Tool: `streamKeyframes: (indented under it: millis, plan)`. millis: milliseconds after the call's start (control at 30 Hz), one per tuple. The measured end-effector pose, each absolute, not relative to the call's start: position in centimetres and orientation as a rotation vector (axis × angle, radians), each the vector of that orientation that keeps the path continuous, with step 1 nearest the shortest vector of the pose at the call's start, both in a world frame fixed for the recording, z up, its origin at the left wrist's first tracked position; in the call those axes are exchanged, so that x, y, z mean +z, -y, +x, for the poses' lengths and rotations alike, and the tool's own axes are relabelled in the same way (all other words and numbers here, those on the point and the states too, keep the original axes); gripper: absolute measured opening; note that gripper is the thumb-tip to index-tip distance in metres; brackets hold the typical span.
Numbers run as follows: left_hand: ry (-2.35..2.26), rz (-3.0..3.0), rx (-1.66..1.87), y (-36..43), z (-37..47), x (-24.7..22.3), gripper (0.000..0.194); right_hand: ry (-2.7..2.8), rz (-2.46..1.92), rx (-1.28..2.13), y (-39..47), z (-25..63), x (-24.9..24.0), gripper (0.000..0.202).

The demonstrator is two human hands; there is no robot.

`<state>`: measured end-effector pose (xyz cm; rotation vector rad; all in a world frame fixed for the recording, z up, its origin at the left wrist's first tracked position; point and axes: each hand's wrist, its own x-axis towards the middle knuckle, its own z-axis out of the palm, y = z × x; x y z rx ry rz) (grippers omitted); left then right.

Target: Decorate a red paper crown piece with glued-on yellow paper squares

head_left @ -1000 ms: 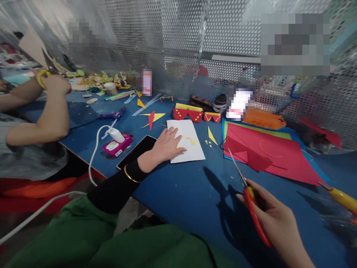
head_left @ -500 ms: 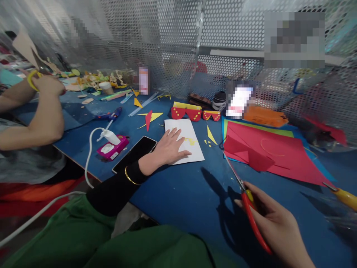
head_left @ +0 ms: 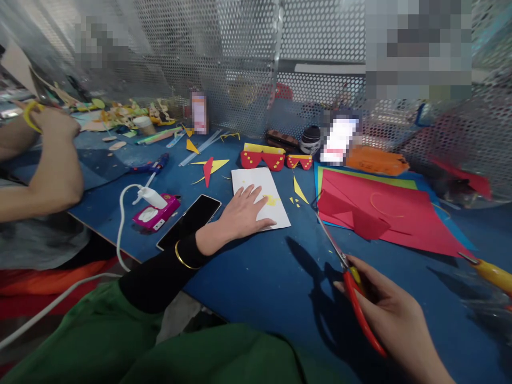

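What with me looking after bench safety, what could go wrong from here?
The scissors in the right hand point toward the red paper and might nick it. The yellow bits by the left hand, on the white paper, could scatter if loose. The white cable droops past the table's edge; a snag might drag the purple socket block.

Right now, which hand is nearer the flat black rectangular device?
Left: the left hand is just right of the device; the right hand is much farther right.
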<state>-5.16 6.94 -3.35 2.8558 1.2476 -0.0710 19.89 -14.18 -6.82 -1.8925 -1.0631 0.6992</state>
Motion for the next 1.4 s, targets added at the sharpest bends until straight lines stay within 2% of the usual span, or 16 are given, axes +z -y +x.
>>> streamKeyframes:
  millis: [200,567,867,1100,1400]
  plan:
    - [-1.21,2.861,-0.052,-8.4,-4.4,-4.0,0.095,1.084,-1.853,0.699,14.4,20.0,-7.0,0.061]
    - [-1.096,2.941,-0.019,-7.9,-3.6,-3.7,0.098,1.119,-1.856,0.664,14.3,20.0,-6.7,0.059]
    - [-0.986,3.012,-0.088,-7.9,-3.0,-4.0,0.086,1.14,-1.86,0.637,14.4,20.0,-6.5,0.055]
    - [-1.08,2.961,-0.063,-7.7,-4.3,-3.2,0.093,1.128,-1.855,0.649,14.4,19.9,-6.5,0.057]
    - [-0.998,2.94,-0.037,-6.9,-5.5,-4.3,0.092,1.121,-1.856,0.693,14.5,20.1,-6.8,0.058]
